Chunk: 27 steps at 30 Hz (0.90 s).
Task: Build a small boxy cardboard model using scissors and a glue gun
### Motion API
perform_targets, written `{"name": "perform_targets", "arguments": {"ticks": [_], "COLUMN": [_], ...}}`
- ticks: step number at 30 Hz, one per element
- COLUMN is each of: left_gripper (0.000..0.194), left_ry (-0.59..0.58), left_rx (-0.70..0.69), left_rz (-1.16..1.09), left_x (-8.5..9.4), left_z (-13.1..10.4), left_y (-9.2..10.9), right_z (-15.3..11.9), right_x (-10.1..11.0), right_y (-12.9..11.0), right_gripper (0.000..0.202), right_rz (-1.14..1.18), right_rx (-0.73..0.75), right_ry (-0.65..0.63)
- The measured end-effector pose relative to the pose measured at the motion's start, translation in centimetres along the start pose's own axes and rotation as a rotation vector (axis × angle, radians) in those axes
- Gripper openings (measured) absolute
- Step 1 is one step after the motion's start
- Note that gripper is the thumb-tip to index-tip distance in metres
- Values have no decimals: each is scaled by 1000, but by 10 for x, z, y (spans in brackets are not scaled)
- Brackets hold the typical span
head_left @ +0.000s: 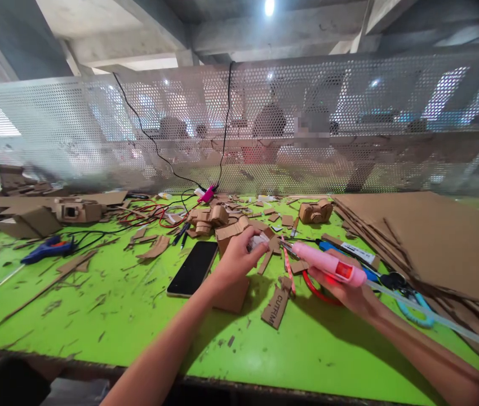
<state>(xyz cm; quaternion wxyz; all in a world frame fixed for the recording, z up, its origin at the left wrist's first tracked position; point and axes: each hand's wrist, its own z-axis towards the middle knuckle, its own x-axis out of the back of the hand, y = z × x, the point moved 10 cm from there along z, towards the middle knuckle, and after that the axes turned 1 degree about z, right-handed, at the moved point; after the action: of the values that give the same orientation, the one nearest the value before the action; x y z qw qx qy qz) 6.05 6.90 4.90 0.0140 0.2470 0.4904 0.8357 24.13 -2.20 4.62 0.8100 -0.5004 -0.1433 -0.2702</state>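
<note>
My right hand [345,290] is wrapped round a pink hot glue gun [322,262], its metal nozzle pointing left. A long translucent glue stick [429,313] trails from its back end. Close to the nozzle, my left hand [242,251] is closed on a small crumpled whitish piece [258,241], whose material I cannot make out. Behind and below that hand is a cardboard box-like piece [231,296], partly covered by the wrist. A printed cardboard strip [276,303] lies on the green table between my forearms. A black-screened phone [193,268] lies left of my left hand.
Cardboard scraps and a small cardboard camera shape [315,212] lie farther back. A blue glue gun [48,249] rests at left. Large cardboard sheets [434,242] and scissors [419,310] are at right. A pink power socket [208,194] with cables sits before a perforated metal screen [180,129].
</note>
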Motion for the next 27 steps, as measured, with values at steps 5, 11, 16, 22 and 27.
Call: {"name": "perform_targets", "arguments": {"ticks": [5,11,16,22,27], "left_gripper": [21,35,22,22,17], "left_ry": [-120,27,-14,-204,-239], "left_rx": [-41,-89,-43,1,16], "left_rz": [-39,6,-100,-167,-138], "left_x": [-14,1,-4,-25,-29], "left_z": [-6,-4,-1,-9,-13], "left_y": [13,14,4,7,13], "right_z": [-1,-5,-2,-5,-8], "right_x": [1,-5,-4,2,6], "right_y": [-2,30,23,-19,-34], "right_gripper": [17,35,28,13,17], "right_rz": [-17,251,210,-96,-320], "right_rx": [8,-238,-155,176,319], "right_ry": [5,-44,-23,15,106]}}
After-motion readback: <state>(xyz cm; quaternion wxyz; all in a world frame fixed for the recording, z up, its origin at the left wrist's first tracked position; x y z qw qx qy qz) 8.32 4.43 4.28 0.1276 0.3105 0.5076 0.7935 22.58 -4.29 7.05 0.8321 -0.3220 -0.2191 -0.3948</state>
